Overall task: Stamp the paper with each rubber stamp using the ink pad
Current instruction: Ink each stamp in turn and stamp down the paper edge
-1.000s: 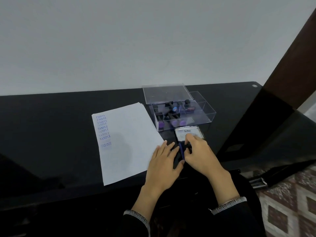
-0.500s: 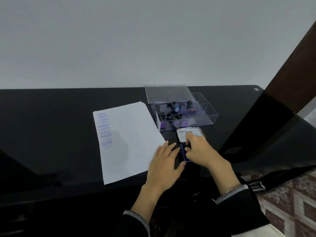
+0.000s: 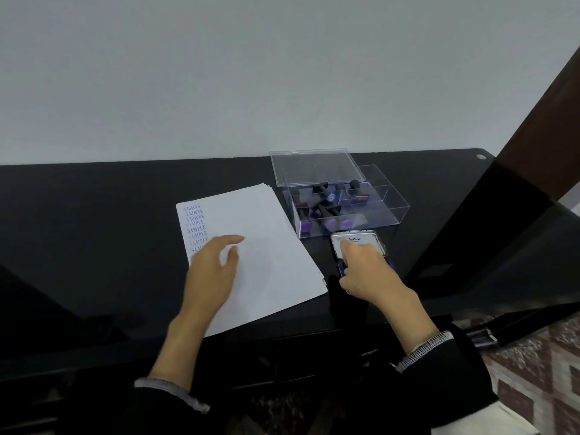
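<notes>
The black table (image 3: 94,215) ran the width of my head view, below a pale wall (image 3: 282,73). On it lay the paper (image 3: 266,246), a slightly fanned stack bearing a column of blue "SAMPLE" prints along its left edge. Just right of the paper's far corner stood the clear box (image 3: 376,211), its lid (image 3: 314,166) propped at the back, with the rubber stamps (image 3: 326,211) heaped in its left compartment. The ink pad (image 3: 361,243) sat nearly touching the box's near wall, its lid raised. My left hand (image 3: 210,274) lay over the paper with fingers loosely spread, holding nothing. My right hand (image 3: 367,271) was curled over the ink pad; I could not tell what it gripped.
</notes>
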The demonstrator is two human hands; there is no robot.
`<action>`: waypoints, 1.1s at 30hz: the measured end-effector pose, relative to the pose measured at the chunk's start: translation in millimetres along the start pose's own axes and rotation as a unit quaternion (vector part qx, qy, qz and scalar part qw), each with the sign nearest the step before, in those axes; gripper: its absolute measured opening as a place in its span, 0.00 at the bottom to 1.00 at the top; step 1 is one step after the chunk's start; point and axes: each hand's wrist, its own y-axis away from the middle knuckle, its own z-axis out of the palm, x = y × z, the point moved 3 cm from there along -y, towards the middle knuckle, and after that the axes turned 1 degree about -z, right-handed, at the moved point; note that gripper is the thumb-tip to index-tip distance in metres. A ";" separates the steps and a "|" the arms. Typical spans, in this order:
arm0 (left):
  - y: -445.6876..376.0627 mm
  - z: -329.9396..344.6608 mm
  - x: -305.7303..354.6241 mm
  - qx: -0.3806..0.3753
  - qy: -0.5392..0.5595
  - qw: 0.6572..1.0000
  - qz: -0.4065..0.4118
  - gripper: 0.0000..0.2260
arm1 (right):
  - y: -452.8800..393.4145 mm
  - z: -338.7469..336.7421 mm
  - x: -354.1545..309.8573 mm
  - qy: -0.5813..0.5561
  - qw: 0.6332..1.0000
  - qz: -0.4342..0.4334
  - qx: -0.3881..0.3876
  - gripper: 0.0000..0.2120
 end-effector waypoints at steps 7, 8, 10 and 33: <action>-3.3 -40.5 -48.8 0.021 -0.186 0.982 -0.031 0.13 | 1.0 -0.6 0.7 -0.010 1.000 -0.016 0.003 0.10; -4.1 -40.9 -52.4 0.019 -0.195 0.980 -0.029 0.14 | 1.6 0.2 -3.9 0.018 0.999 -0.026 0.004 0.10; -3.6 -39.2 -58.8 0.014 -0.201 0.979 -0.029 0.15 | 1.9 1.1 -8.5 0.055 0.998 -0.032 0.011 0.11; -4.0 -37.9 -62.7 0.033 -0.188 0.980 -0.063 0.15 | 5.3 -13.0 34.1 -0.215 0.976 0.034 0.025 0.04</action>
